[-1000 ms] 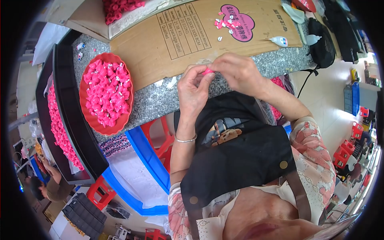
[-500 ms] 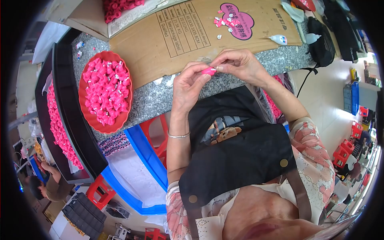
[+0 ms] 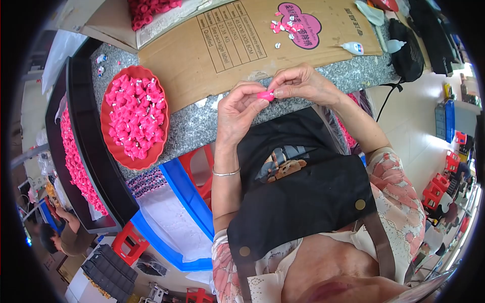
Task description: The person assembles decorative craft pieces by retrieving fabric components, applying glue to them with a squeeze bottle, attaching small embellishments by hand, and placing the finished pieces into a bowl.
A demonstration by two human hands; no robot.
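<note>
My left hand (image 3: pixel 238 112) pinches a small pink rubbery piece (image 3: pixel 265 95) between thumb and fingers, over the table's front edge. The fingertips of my right hand (image 3: pixel 302 86) are closed at its right end, on a small white piece mostly hidden by them. On the cardboard sheet (image 3: pixel 177 76) beyond my hands lies a little cluster of white and pink bits (image 3: pixel 289 28). A white glue-like bottle (image 3: pixel 352 48) lies to their right. To the left, a red scalloped bowl (image 3: pixel 165 132) holds many pink pieces (image 3: pixel 134 113) with white bits on them.
Left of the bowl is a black tray (image 3: pixel 96 151) with more pink pieces. A cardboard box (image 3: pixel 101 25) stands at the back left. Below the speckled table (image 3: pixel 189 131) is a blue crate (image 3: pixel 189 197). A black pouch (image 3: pixel 405 55) lies at right. Another person (image 3: pixel 65 235) is at far left.
My right fingers have shifted slightly over the right end of the pink piece, covering more of the white piece. The pink piece has turned a little more level.
</note>
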